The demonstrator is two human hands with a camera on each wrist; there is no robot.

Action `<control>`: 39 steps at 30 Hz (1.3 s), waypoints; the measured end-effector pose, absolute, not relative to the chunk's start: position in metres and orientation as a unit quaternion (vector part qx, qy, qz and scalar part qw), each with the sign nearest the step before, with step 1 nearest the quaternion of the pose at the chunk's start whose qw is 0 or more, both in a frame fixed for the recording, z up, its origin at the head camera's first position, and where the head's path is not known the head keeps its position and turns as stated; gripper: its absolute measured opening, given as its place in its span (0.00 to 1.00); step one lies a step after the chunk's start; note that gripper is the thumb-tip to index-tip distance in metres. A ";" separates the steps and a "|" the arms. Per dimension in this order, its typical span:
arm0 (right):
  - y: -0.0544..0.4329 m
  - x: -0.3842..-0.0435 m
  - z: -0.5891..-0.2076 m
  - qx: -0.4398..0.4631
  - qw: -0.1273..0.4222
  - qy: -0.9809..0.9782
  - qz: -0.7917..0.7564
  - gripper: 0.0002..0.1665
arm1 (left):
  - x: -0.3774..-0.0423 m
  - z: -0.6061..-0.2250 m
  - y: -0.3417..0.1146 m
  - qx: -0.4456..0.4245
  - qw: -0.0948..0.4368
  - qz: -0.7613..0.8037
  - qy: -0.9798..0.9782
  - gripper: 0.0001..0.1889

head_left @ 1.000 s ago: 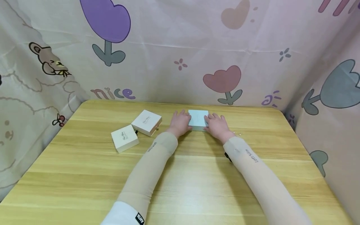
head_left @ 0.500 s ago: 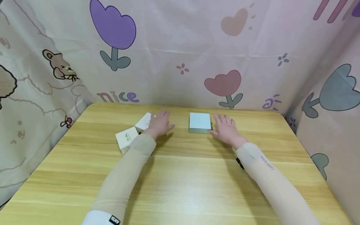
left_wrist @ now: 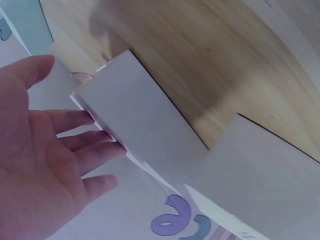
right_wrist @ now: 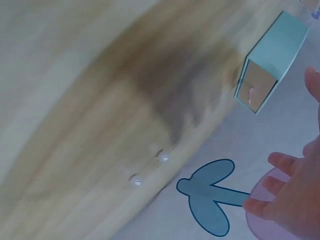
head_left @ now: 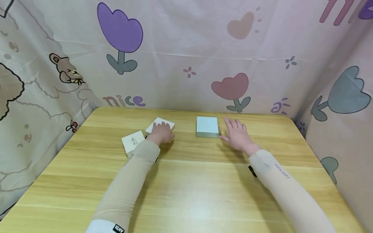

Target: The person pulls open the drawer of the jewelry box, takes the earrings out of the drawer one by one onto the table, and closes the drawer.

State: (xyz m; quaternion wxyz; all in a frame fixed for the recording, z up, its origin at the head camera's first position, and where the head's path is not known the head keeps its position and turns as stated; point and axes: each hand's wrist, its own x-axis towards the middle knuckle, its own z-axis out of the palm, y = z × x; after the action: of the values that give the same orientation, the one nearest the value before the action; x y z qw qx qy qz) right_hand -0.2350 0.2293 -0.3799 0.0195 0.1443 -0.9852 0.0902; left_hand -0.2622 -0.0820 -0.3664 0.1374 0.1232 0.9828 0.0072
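My left hand reaches over a small white box with its fingertips on the top. In the left wrist view those fingers extend to one long edge of the box, thumb held apart; a ribbon loop shows at its end. A second white box with printed lettering sits just left, partly behind my sleeve. The pale teal box lies at the back centre. Beside it, to the right, hovers my right hand, fingers spread and holding nothing. The right wrist view shows that box's tan drawer front and pink ribbon pull.
Two small shiny studs, one nearer the fabric and one farther along, lie on the wooden table in the right wrist view. A printed fabric backdrop rises along the table's back edge and both sides.
Both hands have left the teal box. My left hand has moved left and come down on the nearer white box; my right hand has drawn slightly right, fingers spread.
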 end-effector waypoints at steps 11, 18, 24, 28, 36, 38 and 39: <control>0.235 -0.227 -0.382 0.136 0.009 -0.986 0.093 0.47 | -0.255 -0.355 -0.065 0.165 0.139 -0.040 0.976 0.28; 0.230 -0.224 -0.379 0.140 0.004 -0.986 0.094 0.45 | -0.251 -0.354 -0.070 0.188 0.146 -0.011 0.971 0.30; 0.232 -0.222 -0.379 0.139 0.007 -0.986 0.090 0.44 | -0.254 -0.364 -0.089 0.171 0.180 0.060 0.967 0.40; 0.232 -0.223 -0.380 0.143 0.011 -0.986 0.091 0.43 | -0.252 -0.366 -0.091 0.180 0.185 0.032 0.966 0.42; 0.230 -0.224 -0.380 0.154 0.018 -0.984 0.087 0.41 | -0.246 -0.354 -0.073 0.241 0.154 -0.038 0.958 0.29; 0.229 -0.224 -0.381 0.156 0.017 -0.984 0.083 0.40 | -0.244 -0.351 -0.070 0.247 0.155 -0.043 0.956 0.27; 0.229 -0.224 -0.382 0.157 0.018 -0.984 0.082 0.40 | -0.243 -0.350 -0.068 0.249 0.155 -0.042 0.955 0.26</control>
State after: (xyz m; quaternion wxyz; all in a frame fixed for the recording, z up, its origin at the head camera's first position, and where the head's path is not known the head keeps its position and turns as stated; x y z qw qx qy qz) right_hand -0.2239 0.2290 -0.3817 0.0177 0.1566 -0.9841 0.0815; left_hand -0.2435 -0.0683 -0.3505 0.1547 0.2493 0.9551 -0.0416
